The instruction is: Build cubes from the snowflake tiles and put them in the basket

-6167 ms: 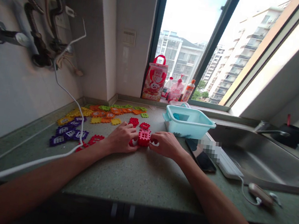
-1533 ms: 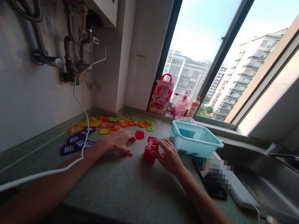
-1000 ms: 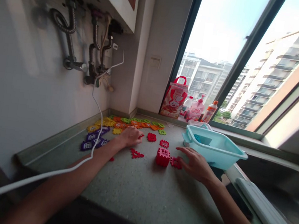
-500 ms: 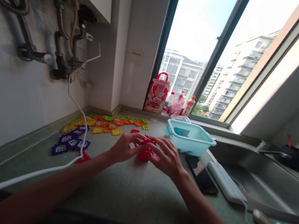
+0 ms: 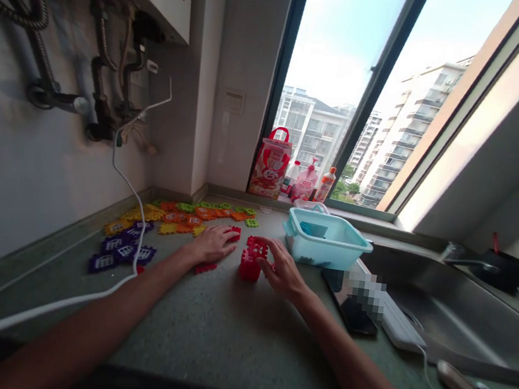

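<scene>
Red cube (image 5: 249, 271) stays by the right hand (image 5: 284, 271), grip unclear, while the left hand (image 5: 211, 245), fingers and thumb apart, has withdrawn

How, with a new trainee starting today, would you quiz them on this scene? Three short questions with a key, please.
1. Multiple choice: which hand has its fingers at the red cube? a) left; b) right; c) both.
2. True or false: the blue tub stands to the left of the sink in the picture.
3. Fill in: the bag by the window has a ____ handle.

Key: 1. b, the right hand; 2. true; 3. red.
</scene>
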Available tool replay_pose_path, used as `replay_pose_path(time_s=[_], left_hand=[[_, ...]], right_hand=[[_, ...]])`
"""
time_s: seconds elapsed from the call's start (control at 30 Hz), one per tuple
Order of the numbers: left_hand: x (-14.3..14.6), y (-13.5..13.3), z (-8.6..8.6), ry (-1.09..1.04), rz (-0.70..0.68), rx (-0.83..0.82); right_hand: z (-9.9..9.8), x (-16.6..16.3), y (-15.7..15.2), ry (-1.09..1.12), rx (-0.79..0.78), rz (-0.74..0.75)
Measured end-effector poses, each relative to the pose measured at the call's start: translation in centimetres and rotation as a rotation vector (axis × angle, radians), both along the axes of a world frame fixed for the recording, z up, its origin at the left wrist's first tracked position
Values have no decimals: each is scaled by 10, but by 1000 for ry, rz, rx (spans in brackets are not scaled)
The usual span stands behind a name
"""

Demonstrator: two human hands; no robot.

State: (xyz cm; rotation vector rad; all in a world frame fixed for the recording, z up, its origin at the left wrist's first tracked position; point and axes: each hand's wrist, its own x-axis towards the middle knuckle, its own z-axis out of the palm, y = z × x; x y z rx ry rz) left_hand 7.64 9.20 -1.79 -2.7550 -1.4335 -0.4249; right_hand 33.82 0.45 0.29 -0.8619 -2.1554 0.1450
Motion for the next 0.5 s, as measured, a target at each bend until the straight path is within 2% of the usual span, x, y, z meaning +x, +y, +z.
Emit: replay_pose_path(time_s=[0.17,0.27,0.37,0.5], left_hand=[[-6,-2,4,-3,46,123],[-9,2,0,-6,40,104],[-10,3,0,2,22,68],[-14,-4,7,31,44,113]], right_hand=[[-2,2,3,-98,-59,27],[2,8,4,-100,-80,17],[8,23,5,-67,-71,-71],[7,47,6,-208,-118,-97]])
